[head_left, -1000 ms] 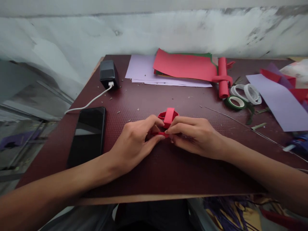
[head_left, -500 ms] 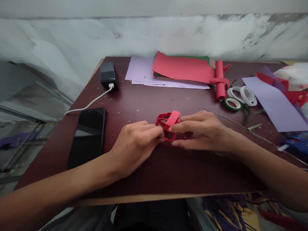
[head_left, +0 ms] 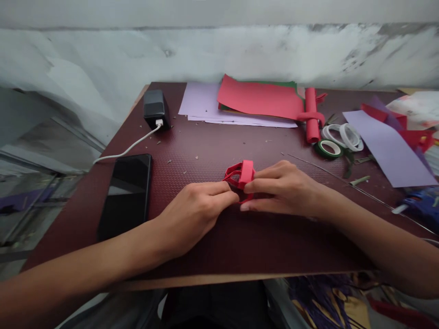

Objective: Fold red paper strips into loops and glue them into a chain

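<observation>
Your left hand (head_left: 200, 212) comes in from the lower left, its thumb and forefinger closed on the near left part of the red looped piece (head_left: 246, 170), just about the middle of the frame. Your right hand (head_left: 288, 188) reaches in from the right; its forefinger touches the piece's right side and its thumb lies near the lower loop. Whether those fingers grip the piece or only steady it, you cannot tell from this view. The piece shows several folded loops, with a wide flat band uppermost, and it sits low over the dark red surface (head_left: 212, 146).

To the left of your left hand lies a black phone (head_left: 126, 194), and beyond it, at the upper left, stands a black box (head_left: 154, 108) with a white cable (head_left: 132, 145) plugged in. At the top middle, a red sheet (head_left: 257, 97) rests over lilac sheets (head_left: 199, 100), with green showing at its edge. Right of these lies a red roll (head_left: 311, 121) with a strip around it, and near that are white rings (head_left: 351, 136) and a green tape roll (head_left: 328, 149). A thin wire (head_left: 325, 172) runs slantwise toward the blue tool (head_left: 421, 205) at the right edge, below a separate lilac piece (head_left: 387, 148).
</observation>
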Motion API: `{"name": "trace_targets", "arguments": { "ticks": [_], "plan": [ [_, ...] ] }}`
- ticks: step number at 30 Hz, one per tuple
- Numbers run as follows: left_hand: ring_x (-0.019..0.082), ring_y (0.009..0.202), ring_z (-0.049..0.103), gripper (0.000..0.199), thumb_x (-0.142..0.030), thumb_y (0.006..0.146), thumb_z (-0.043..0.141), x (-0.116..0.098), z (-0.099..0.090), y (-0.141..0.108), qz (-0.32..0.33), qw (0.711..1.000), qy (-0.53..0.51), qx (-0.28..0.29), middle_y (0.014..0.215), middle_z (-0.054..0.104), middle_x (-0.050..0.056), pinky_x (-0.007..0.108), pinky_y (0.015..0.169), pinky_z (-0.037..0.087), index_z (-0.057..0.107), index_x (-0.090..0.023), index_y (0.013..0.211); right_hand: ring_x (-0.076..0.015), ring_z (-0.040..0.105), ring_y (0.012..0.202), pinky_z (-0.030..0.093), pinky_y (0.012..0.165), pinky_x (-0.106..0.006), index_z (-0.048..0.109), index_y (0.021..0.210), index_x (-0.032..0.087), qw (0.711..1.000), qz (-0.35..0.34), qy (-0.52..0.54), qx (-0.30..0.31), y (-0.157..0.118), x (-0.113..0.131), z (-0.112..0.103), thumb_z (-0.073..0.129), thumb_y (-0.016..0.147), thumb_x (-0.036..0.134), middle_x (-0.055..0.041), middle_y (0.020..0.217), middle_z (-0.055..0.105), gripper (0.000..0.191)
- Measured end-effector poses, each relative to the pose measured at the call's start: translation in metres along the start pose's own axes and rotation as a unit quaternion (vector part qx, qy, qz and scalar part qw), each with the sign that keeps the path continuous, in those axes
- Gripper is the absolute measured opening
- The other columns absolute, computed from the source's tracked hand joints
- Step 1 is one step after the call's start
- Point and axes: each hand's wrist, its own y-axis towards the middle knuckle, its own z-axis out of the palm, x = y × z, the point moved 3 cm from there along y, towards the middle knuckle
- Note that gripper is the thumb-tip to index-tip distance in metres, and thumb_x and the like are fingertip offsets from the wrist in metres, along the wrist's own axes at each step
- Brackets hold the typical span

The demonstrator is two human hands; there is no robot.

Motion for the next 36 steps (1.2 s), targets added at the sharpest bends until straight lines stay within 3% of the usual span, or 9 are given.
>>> {"name": "trace_targets", "arguments": {
  "ticks": [3, 5, 8, 12, 20, 24, 28, 33, 36],
  "plan": [
    [0.019, 0.085, 0.073, 0.028, -0.006, 0.107, 0.047, -0.002, 0.0, 0.002, 0.024, 1.0, 0.013, 0.004, 0.1, 0.076, 0.007, 0.028, 0.074, 0.056, 0.075, -0.011, 0.105, -0.0126, 0.05, 0.061, 0.038, 0.059, -0.029, 0.071, 0.097, 0.021, 0.995, 0.028, -0.016, -0.098, 0.004, 0.001, -0.011, 0.073, 0.099, 0.037, -0.0001, 0.074, 0.064, 0.016],
    [0.02, 0.088, 0.073, 0.029, -0.01, 0.109, 0.045, -0.005, 0.001, 0.003, 0.065, 0.997, 0.036, 0.002, 0.102, 0.076, 0.008, 0.03, 0.078, 0.058, 0.074, -0.01, 0.106, -0.0174, 0.056, 0.076, 0.045, 0.072, -0.034, 0.074, 0.102, 0.022, 0.992, 0.04, -0.032, -0.118, 0.007, 0.001, -0.012, 0.071, 0.099, 0.029, -0.0051, 0.087, 0.07, 0.008],
    [0.021, 0.087, 0.071, 0.03, -0.01, 0.109, 0.044, -0.008, 0.003, 0.004, 0.114, 0.99, 0.073, 0.026, 0.096, 0.074, 0.009, 0.033, 0.081, 0.058, 0.073, -0.01, 0.099, -0.0241, 0.057, 0.096, 0.044, 0.086, -0.042, 0.076, 0.109, 0.02, 0.998, 0.05, -0.016, -0.028, 0.013, 0.003, -0.004, 0.068, 0.098, 0.023, -0.0094, 0.104, 0.076, 0.014],
    [0.021, 0.084, 0.068, 0.028, -0.009, 0.108, 0.047, -0.011, 0.005, 0.004, 0.146, 0.984, 0.095, 0.045, 0.092, 0.073, 0.007, 0.033, 0.08, 0.058, 0.072, -0.012, 0.096, -0.0254, 0.052, 0.101, 0.036, 0.09, -0.045, 0.078, 0.102, 0.018, 0.993, 0.089, 0.021, 0.08, 0.017, 0.006, 0.005, 0.065, 0.1, 0.019, -0.0077, 0.097, 0.076, 0.013],
    [0.021, 0.081, 0.062, 0.031, -0.011, 0.109, 0.044, -0.01, 0.001, 0.005, 0.143, 0.983, 0.092, 0.076, 0.093, 0.073, 0.008, 0.034, 0.07, 0.053, 0.073, -0.01, 0.1, -0.0235, 0.049, 0.094, 0.03, 0.089, -0.044, 0.077, 0.092, 0.021, 0.987, 0.109, 0.043, 0.106, 0.018, 0.002, -0.003, 0.062, 0.102, 0.021, -0.0053, 0.089, 0.073, 0.018],
    [0.021, 0.084, 0.064, 0.031, -0.009, 0.109, 0.042, -0.003, -0.002, 0.005, 0.123, 0.986, 0.081, 0.075, 0.097, 0.072, 0.008, 0.033, 0.075, 0.053, 0.072, -0.01, 0.101, -0.0257, 0.055, 0.101, 0.038, 0.092, -0.044, 0.077, 0.104, 0.02, 0.991, 0.105, 0.057, 0.067, 0.014, -0.003, -0.011, 0.068, 0.101, 0.034, -0.0095, 0.106, 0.072, 0.016],
    [0.02, 0.082, 0.063, 0.029, -0.008, 0.109, 0.042, 0.001, -0.003, 0.004, 0.114, 0.989, 0.075, 0.062, 0.1, 0.072, 0.007, 0.033, 0.075, 0.052, 0.071, -0.011, 0.105, -0.0272, 0.061, 0.114, 0.047, 0.098, -0.043, 0.072, 0.122, 0.019, 0.99, 0.105, 0.091, 0.025, 0.008, -0.014, -0.024, 0.072, 0.098, 0.042, -0.0141, 0.123, 0.067, 0.033],
    [0.018, 0.085, 0.065, 0.026, -0.007, 0.108, 0.044, 0.003, -0.005, 0.003, 0.098, 0.993, 0.042, 0.053, 0.108, 0.074, 0.006, 0.03, 0.077, 0.05, 0.068, -0.014, 0.109, -0.0215, 0.067, 0.103, 0.052, 0.091, -0.037, 0.072, 0.123, 0.019, 0.969, 0.146, 0.172, 0.103, 0.0, -0.028, -0.027, 0.073, 0.098, 0.045, -0.0096, 0.117, 0.072, 0.036],
    [0.018, 0.088, 0.066, 0.026, -0.004, 0.107, 0.045, 0.005, -0.006, 0.003, 0.082, 0.995, 0.026, 0.058, 0.108, 0.075, 0.006, 0.029, 0.079, 0.05, 0.069, -0.015, 0.111, -0.022, 0.066, 0.109, 0.052, 0.095, -0.037, 0.07, 0.128, 0.022, 0.956, 0.142, 0.213, 0.144, -0.004, -0.033, -0.026, 0.078, 0.093, 0.048, -0.0087, 0.125, 0.071, 0.044]
  ]
}}
